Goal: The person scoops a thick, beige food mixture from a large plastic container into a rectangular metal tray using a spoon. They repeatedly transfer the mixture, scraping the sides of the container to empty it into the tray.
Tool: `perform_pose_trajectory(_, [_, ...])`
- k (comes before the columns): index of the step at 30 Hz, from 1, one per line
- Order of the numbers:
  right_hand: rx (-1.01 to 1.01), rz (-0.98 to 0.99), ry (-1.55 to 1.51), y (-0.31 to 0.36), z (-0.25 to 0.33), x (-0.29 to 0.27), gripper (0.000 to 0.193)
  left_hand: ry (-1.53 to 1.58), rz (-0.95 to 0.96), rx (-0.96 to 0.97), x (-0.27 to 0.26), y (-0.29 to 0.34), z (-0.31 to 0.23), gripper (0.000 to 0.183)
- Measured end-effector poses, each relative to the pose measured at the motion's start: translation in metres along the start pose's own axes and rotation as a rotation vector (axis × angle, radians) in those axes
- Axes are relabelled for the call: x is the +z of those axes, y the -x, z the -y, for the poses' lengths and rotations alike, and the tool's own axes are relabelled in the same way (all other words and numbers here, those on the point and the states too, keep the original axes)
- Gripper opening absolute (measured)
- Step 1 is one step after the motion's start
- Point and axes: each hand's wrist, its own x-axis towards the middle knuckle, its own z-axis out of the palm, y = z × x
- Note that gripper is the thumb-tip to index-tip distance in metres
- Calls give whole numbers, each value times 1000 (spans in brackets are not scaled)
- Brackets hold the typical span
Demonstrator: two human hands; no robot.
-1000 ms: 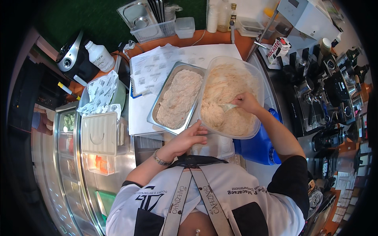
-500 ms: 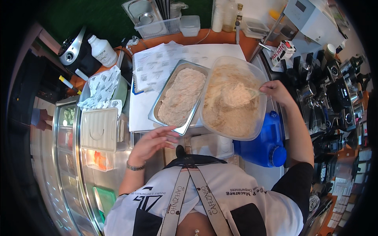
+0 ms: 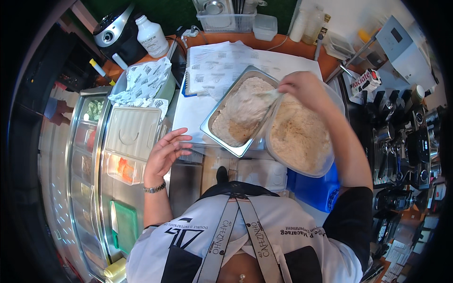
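My right hand (image 3: pixel 304 89) is closed on the handle of a pale spatula (image 3: pixel 272 95), whose blade is smeared by motion and covered with mixture. It is over a metal pan (image 3: pixel 206 126) holding pinkish-beige mixture (image 3: pixel 221 123). A loose lump of this mixture (image 3: pixel 249 106) hangs from the spatula at the pan's right side. Against the pan stands a clear plastic tub (image 3: pixel 302 170) with more of the mixture, partly under my right forearm. My left hand (image 3: pixel 164 153) is held up to the left of the pan, fingers apart, touching nothing.
Printed papers (image 3: pixel 212 66) lie behind the pan. A blue jug (image 3: pixel 311 191) sits below the tub. To the left are a lidded container (image 3: pixel 133 132), a paper-covered bowl (image 3: pixel 144 87) and a green cutting board (image 3: pixel 125 226). Another person's hand (image 3: pixel 61 113) shows at far left.
My right hand has swung left from the tub to the pan, bringing a lump of mixture on the spatula. My left hand has drawn away from the pan's near corner. The whole view has shifted.
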Motion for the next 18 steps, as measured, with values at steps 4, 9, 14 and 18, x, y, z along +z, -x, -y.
perform_pose_trajectory(4, [-471, 60, 392, -2, 35, 73, 7, 14, -33, -27, -15, 8, 9, 43])
perform_pose_trajectory(9, [-600, -81, 488, -5, 70, 34, 9, 60, -82, -15, -30, 19, 16, 42])
perform_pose_trajectory(14, [-589, -74, 480, 4, 72, 46, 5, 97, -50, -60, -37, 13, 25, 41])
perform_pose_trajectory(18, [-607, 25, 431, 5, 40, 105, 7, 76, 24, -127, -29, -3, 25, 37])
